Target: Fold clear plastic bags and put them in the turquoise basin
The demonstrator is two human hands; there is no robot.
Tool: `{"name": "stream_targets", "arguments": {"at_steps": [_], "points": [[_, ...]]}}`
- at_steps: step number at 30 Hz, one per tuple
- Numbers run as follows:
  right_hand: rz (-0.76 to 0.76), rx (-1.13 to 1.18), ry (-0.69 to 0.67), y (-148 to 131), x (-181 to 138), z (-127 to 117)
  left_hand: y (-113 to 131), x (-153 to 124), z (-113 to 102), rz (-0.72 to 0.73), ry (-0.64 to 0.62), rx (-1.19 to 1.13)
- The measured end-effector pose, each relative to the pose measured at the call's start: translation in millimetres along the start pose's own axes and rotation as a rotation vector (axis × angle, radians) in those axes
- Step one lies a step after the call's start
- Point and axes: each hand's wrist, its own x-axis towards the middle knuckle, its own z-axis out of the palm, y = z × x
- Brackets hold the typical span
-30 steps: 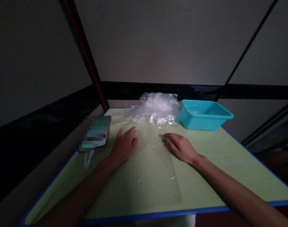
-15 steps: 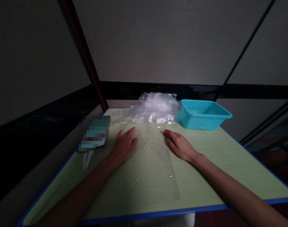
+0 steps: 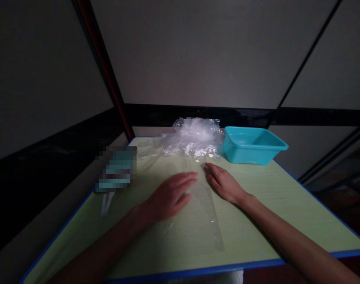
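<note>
A clear plastic bag [image 3: 207,209] lies flat on the table in front of me, its edges hard to make out. My left hand [image 3: 175,195] is over the bag's left part, fingers stretched toward the right and thumb apart, slightly blurred; nothing is in it. Whether it touches the film I cannot tell. Flat at the bag's upper right edge rests my right hand [image 3: 224,182], its fingers extended and holding nothing. Beyond both hands sits a crumpled heap of clear plastic bags [image 3: 197,136].
A turquoise plastic basin [image 3: 250,152] stands at the back right of the table [image 3: 292,221]. At the left edge lies a pixelated item [image 3: 116,169] with a white strip [image 3: 107,203] beside it. Dark-banded walls [image 3: 197,59] rise behind and to the left.
My left hand has moved to the right and nearer to me, over the bag, with its fingers now turned rightward. My right hand has stayed in place.
</note>
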Motion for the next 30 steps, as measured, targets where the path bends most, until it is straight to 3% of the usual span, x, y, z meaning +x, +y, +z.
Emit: {"name": "stream_targets", "arguments": {"at_steps": [2, 4, 6, 10, 15, 21, 24, 28, 30], "points": [[-0.013, 0.029, 0.011, 0.0, -0.2, -0.4, 22.3, 5.2, -1.3, 0.231, -0.156, -0.042], [-0.037, 0.047, 0.012, 0.3, -0.5, -0.5, 40.4, 9.0, -0.2, 0.337, -0.302, -0.065], [-0.076, 0.048, -0.004, 0.9, -0.6, -0.2, 50.6, 10.3, 3.2, 0.388, -0.359, -0.092], [-0.118, 0.012, -0.072, 2.7, 0.1, 1.5, 51.7, 7.8, 10.0, 0.402, -0.400, -0.168], [-0.067, -0.081, -0.174, 4.5, 1.1, 5.0, 48.5, 5.0, 9.5, 0.386, -0.427, -0.234], [-0.046, -0.149, -0.195, 7.6, 3.4, 2.6, 51.1, 4.2, 7.1, 0.378, -0.426, -0.259], [-0.176, -0.111, -0.207, -1.4, 11.6, -4.4, 51.5, 4.2, 6.8, 0.373, -0.424, -0.260], [-0.527, 0.010, -0.344, -28.1, 30.6, -4.0, 50.9, 3.7, 8.5, 0.383, -0.414, -0.266], [-0.632, 0.044, -0.405, -39.5, 39.6, 3.0, 50.6, 3.1, 10.3, 0.384, -0.411, -0.266]]}}
